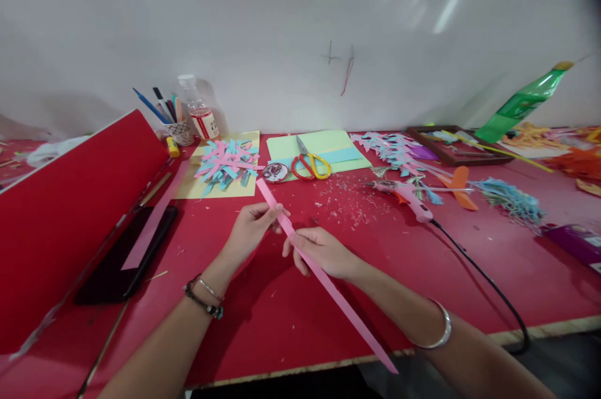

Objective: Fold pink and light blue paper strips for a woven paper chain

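Note:
A long pink paper strip (342, 305) runs slantwise between my hands, its lower end reaching past the table's front edge. My left hand (256, 223) pinches it near the upper end, thumb on top. Just below, my right hand (322, 252) grips the same strip between thumb and fingers. Beyond them lie scissors (307, 164) with one red and one yellow handle, partly on pale green paper (284, 147). A heap of pink and blue paper pieces (225, 164) rests on a yellow sheet (244, 189) to the left. Another pink strip (153, 227) lies across a black phone (110, 274).
A pink glue gun (404, 192) with a black cord lies right, near paper scraps (347, 198). A red board (84, 211) stands at left. Behind are a pen cup (181, 133), a clear bottle (201, 114), a wooden tray (460, 151) and a tilted green bottle (521, 104).

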{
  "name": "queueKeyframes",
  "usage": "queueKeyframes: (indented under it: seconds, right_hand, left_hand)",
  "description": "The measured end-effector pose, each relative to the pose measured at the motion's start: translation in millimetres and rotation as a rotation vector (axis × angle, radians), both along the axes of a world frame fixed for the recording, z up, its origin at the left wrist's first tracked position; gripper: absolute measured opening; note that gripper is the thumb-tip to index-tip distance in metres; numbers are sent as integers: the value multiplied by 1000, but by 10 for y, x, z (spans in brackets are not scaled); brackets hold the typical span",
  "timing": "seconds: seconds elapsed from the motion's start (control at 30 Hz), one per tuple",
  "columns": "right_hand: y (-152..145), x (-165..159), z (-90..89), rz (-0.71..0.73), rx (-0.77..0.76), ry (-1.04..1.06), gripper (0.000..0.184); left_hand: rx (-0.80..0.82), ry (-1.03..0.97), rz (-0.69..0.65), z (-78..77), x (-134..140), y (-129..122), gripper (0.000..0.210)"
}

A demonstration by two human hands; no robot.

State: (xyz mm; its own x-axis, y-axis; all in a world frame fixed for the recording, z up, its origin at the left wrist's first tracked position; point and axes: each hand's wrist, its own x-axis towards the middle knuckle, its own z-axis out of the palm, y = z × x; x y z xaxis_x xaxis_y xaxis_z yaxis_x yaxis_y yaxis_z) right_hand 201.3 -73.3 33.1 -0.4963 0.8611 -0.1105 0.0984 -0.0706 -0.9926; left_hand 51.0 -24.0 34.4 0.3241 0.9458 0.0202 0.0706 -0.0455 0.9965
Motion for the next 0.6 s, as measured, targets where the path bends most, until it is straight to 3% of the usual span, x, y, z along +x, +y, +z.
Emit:
queueKeyframes:
  seconds: [0.2, 0.33, 0.6]
  right_hand:
    - [1, -1, 0, 16, 41, -21, 30]
    - [-1, -7, 2, 32, 32, -37, 30]
    - [-2, -5, -43, -32, 46, -26, 32]
  left_hand:
    - [92, 107, 155, 5, 4, -1, 29]
    - [120, 76, 234, 13, -10, 9, 27]
    - [157, 116, 235, 13, 28, -34, 27]
